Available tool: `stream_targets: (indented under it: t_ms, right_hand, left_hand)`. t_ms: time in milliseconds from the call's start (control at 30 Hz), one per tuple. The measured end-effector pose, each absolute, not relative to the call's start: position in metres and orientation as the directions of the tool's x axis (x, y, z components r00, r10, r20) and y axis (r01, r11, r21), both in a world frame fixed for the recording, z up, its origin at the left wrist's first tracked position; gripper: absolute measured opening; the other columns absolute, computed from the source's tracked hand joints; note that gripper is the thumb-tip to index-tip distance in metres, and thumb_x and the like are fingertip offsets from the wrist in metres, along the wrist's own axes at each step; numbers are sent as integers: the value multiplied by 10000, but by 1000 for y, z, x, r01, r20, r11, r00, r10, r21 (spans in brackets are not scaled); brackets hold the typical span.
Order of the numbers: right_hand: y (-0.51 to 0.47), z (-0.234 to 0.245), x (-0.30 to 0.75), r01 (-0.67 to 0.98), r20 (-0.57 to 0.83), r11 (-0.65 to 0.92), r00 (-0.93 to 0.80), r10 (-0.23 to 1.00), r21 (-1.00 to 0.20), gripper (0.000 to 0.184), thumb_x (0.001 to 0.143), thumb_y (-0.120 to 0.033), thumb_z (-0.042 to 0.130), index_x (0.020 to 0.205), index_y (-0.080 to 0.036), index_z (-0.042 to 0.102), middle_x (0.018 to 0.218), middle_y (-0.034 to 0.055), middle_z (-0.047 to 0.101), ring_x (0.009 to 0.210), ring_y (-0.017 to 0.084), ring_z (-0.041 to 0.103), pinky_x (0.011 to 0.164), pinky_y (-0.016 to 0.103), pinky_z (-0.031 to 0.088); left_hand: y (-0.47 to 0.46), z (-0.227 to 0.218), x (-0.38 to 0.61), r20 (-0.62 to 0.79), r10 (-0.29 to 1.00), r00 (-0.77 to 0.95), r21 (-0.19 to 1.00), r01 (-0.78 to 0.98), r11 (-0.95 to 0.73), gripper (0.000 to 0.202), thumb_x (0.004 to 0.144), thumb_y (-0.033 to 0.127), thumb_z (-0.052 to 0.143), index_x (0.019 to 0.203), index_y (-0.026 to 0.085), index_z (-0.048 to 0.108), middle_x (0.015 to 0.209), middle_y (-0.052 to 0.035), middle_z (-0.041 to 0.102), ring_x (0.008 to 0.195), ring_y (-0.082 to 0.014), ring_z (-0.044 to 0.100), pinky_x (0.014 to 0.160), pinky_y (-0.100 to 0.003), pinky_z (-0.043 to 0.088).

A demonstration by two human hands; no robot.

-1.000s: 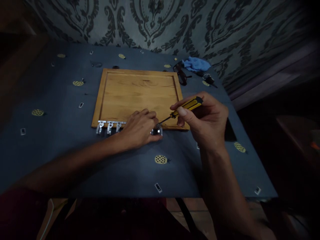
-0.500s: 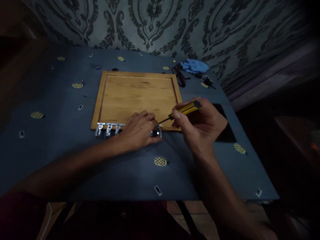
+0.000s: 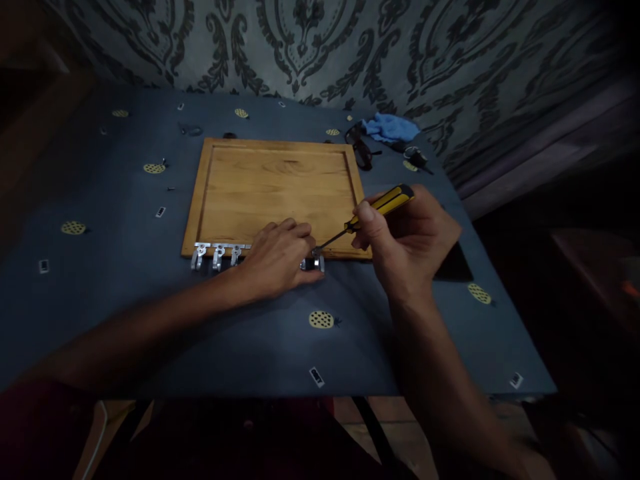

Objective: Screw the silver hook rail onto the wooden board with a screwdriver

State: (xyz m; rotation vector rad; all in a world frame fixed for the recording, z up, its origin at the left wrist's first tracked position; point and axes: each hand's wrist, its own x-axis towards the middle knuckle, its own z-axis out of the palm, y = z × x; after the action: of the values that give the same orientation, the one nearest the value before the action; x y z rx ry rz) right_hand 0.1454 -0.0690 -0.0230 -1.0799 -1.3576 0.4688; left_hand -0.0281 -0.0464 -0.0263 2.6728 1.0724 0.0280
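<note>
A framed wooden board [image 3: 280,190] lies flat on the table. Along its near edge runs a metal hook rail [image 3: 219,257], with several hooks hanging past the edge. My left hand [image 3: 277,260] is closed over the rail's right half, thumb below and fingers on top, hiding the middle hooks. In my right hand [image 3: 413,243] is a screwdriver [image 3: 383,205] with a yellow and black handle, slanting down to the left. Its tip meets the rail's right end beside my left fingertips; whether a screw sits under it is too small to tell.
Sunglasses [image 3: 363,152], a blue cloth [image 3: 391,128] and keys [image 3: 416,159] lie beyond the board's right corner. A dark flat object [image 3: 455,265] is partly behind my right hand. A small screw [image 3: 171,189] lies left of the board on the patterned tablecloth [image 3: 120,267].
My right hand and the screwdriver handle have shifted slightly right, showing more of the shaft, while the tip stays at the rail's right end. My left hand holds its place.
</note>
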Motion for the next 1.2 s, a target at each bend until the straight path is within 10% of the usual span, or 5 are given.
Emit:
stream_targets:
  t_ms: [700,1000,1200]
  right_hand:
    - [-69,-12,159,234,412,396,21,911,-888,276,819,-521,831,945,-279,786,824,-17,711,533,101,611,501,258,525]
    - [-67,-13,155,191,455,431,103,885,-882,336,708,-487,918,702,-249,680,764,-28,745,447,85,527,397,235,475]
    - [-69,-10,162,192,422,412,9,907,-891,291,798,-491,856,1003,-298,784,828,-10,774,522,116,618,493,271,550]
  left_hand:
    - [-46,-25,-28,-93,689,719,253,686,-682,423,930,485,727,1154,125,728,1187,-105,690,1172,-313,589,931,-415,467]
    - [-46,-26,-29,-73,684,726,258,676,-690,387,926,470,733,1104,126,731,1173,-116,695,1145,-310,594,906,-406,470]
    - [-47,-26,-29,-71,686,724,259,678,-689,400,931,478,725,1125,128,730,1192,-111,693,1164,-310,588,921,-399,462]
